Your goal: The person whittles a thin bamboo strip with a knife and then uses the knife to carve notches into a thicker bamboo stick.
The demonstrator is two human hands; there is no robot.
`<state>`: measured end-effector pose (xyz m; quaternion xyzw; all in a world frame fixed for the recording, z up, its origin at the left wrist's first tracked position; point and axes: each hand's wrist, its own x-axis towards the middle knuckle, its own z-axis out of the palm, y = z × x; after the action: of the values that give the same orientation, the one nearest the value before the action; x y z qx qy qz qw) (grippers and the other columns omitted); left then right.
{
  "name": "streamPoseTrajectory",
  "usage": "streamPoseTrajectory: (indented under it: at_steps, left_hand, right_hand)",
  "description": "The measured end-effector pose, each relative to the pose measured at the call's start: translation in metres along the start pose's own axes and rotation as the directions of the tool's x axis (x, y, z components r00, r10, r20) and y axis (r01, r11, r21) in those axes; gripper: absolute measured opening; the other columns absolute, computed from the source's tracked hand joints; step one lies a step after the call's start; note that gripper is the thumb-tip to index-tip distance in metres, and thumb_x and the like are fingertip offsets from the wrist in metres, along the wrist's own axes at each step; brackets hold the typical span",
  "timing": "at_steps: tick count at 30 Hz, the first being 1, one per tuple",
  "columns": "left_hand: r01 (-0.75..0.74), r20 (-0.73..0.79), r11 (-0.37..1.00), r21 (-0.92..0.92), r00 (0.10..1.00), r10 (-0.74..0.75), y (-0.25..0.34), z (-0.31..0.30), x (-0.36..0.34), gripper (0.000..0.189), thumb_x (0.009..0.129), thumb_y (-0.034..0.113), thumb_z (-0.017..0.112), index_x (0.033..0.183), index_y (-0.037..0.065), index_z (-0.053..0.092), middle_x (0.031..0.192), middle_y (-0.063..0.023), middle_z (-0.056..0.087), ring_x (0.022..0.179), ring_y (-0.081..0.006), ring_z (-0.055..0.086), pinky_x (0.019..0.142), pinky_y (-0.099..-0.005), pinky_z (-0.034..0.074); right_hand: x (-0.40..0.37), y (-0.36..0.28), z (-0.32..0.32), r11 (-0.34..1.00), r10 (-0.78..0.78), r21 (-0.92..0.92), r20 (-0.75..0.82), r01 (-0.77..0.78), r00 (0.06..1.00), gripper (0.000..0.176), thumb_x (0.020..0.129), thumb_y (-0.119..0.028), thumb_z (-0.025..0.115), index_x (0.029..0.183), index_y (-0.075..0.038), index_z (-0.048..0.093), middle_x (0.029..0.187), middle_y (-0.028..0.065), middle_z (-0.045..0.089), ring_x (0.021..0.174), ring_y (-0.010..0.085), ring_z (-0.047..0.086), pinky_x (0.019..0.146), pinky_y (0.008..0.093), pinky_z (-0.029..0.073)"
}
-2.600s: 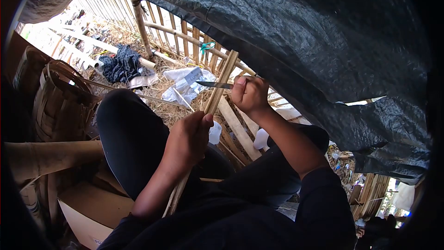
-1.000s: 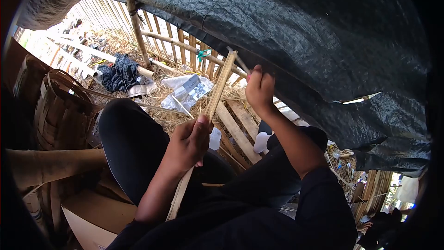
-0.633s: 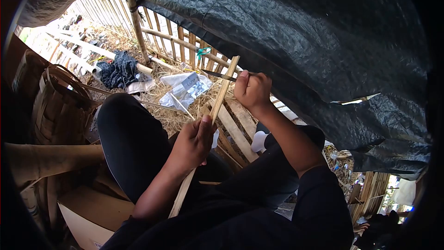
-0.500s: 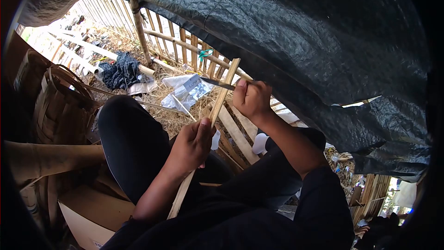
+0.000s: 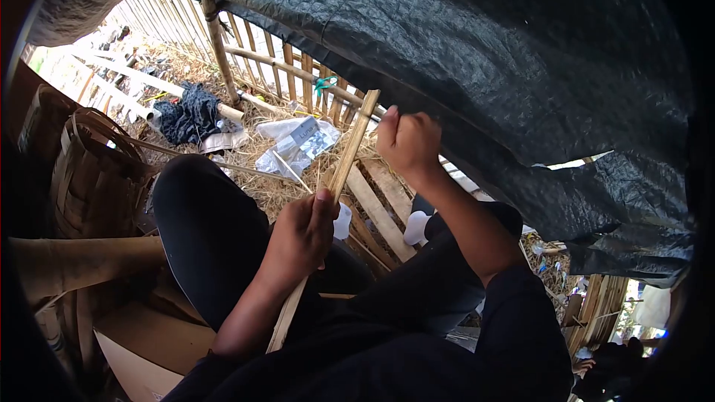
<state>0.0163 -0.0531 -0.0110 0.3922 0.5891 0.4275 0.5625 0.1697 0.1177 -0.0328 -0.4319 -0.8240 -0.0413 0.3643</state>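
My left hand (image 5: 302, 234) is closed around a long, narrow strip of split bamboo (image 5: 350, 156). The strip slants from my lap up to a ragged upper end, and its lower part passes below my left wrist. My right hand (image 5: 410, 141) is a fist just right of the strip's upper part, with a gap between them. The knife seen in this fist a moment earlier is hard to make out now; its blade does not show clearly.
Black plastic sheeting (image 5: 462, 52) hangs ahead and right, beside a bamboo fence (image 5: 275, 63). Wooden slats (image 5: 380, 208) and a clear plastic wrapper (image 5: 302, 145) lie on straw. A woven basket (image 5: 100, 179), a thick bamboo pole (image 5: 89, 260) and a cardboard box (image 5: 153, 339) are at left.
The dark knife blade that crossed the strip no longer shows against it. My right hand has shifted slightly up and away from the strip, while my left hand keeps its hold. The view has shifted slightly.
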Motion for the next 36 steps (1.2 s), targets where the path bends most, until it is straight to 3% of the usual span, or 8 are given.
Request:
streamPoseTrajectory:
  at_steps: [8,11,16,20,24,28,31,36]
  left_hand:
    - [0.004,0.031,1.000,-0.023,1.000,-0.004,0.001,-0.001,-0.001,0.051,0.103,0.042,0.034,0.075,0.003,0.050,0.050,0.0026,0.041,0.037,-0.0053,0.040,0.036,-0.0225,0.034]
    - [0.011,0.040,0.998,-0.058,0.999,-0.009,-0.001,-0.001,0.001,0.049,0.104,0.042,0.033,0.079,0.003,0.051,0.050,0.0027,0.041,0.035,-0.0057,0.039,0.034,-0.0208,0.031]
    - [0.082,0.102,0.965,-0.250,0.993,-0.058,0.008,0.001,-0.001,0.048,0.103,0.043,0.033,0.079,0.006,0.049,0.049,0.0027,0.040,0.033,-0.0065,0.036,0.033,-0.0210,0.029]
    - [0.106,0.120,0.959,-0.264,0.990,-0.077,0.002,0.000,0.000,0.046,0.103,0.045,0.033,0.080,0.007,0.048,0.048,0.0030,0.039,0.032,-0.0066,0.034,0.032,-0.0213,0.028]
    - [0.097,0.122,0.956,-0.278,0.990,-0.065,0.002,-0.002,-0.001,0.046,0.103,0.045,0.032,0.080,0.008,0.047,0.047,0.0036,0.037,0.032,-0.0063,0.033,0.032,-0.0211,0.027]
    - [0.091,0.112,0.967,-0.239,0.991,-0.066,0.002,0.000,-0.002,0.047,0.103,0.045,0.032,0.077,0.008,0.046,0.046,0.0039,0.036,0.032,-0.0060,0.033,0.032,-0.0211,0.027]
    - [0.065,0.141,0.967,-0.245,0.990,-0.031,-0.001,0.004,-0.001,0.048,0.103,0.045,0.032,0.076,0.008,0.046,0.046,0.0040,0.036,0.032,-0.0058,0.033,0.032,-0.0210,0.028]
    - [0.087,0.084,0.980,-0.179,0.994,-0.073,0.003,0.005,-0.001,0.048,0.103,0.044,0.033,0.079,0.005,0.049,0.048,0.0030,0.038,0.032,-0.0066,0.033,0.033,-0.0216,0.029]
  right_hand:
    - [0.006,0.012,0.006,0.998,0.066,-0.005,-0.013,-0.066,0.998,0.043,0.085,-0.019,0.050,0.045,-0.005,0.054,0.043,0.0168,0.050,0.039,0.0354,0.055,0.040,0.0434,0.045]
    - [-0.018,-0.010,0.000,0.976,-0.132,0.175,0.014,0.128,0.991,0.042,0.086,-0.018,0.048,0.046,-0.006,0.055,0.044,0.0165,0.051,0.040,0.0337,0.055,0.042,0.0419,0.045]
    - [0.005,0.015,0.005,0.993,0.041,0.108,-0.047,-0.036,0.998,0.039,0.083,-0.018,0.052,0.045,-0.008,0.051,0.041,0.0136,0.047,0.037,0.0322,0.052,0.043,0.0416,0.046]
    - [-0.011,-0.005,-0.004,0.961,-0.202,0.191,-0.021,0.202,0.979,0.039,0.084,-0.016,0.050,0.046,-0.007,0.046,0.044,0.0169,0.046,0.041,0.0357,0.053,0.046,0.0460,0.042]
    - [0.007,0.010,-0.003,0.994,0.035,0.096,0.071,-0.042,0.997,0.040,0.085,-0.017,0.050,0.047,-0.006,0.049,0.045,0.0178,0.047,0.042,0.0358,0.054,0.046,0.0447,0.043]
    - [-0.005,0.000,0.001,0.944,-0.243,0.213,-0.063,0.251,0.968,0.040,0.083,-0.018,0.053,0.044,-0.008,0.051,0.042,0.0151,0.047,0.038,0.0335,0.053,0.043,0.0388,0.046]
    - [0.015,0.019,0.000,1.000,0.022,0.020,0.031,-0.023,0.999,0.038,0.081,-0.018,0.054,0.045,-0.007,0.052,0.043,0.0144,0.050,0.037,0.0328,0.054,0.044,0.0396,0.047]
    - [-0.001,0.014,0.003,0.979,-0.157,0.136,0.008,0.155,0.988,0.034,0.084,-0.017,0.049,0.052,-0.006,0.055,0.050,0.0188,0.052,0.046,0.0373,0.057,0.048,0.0450,0.045]
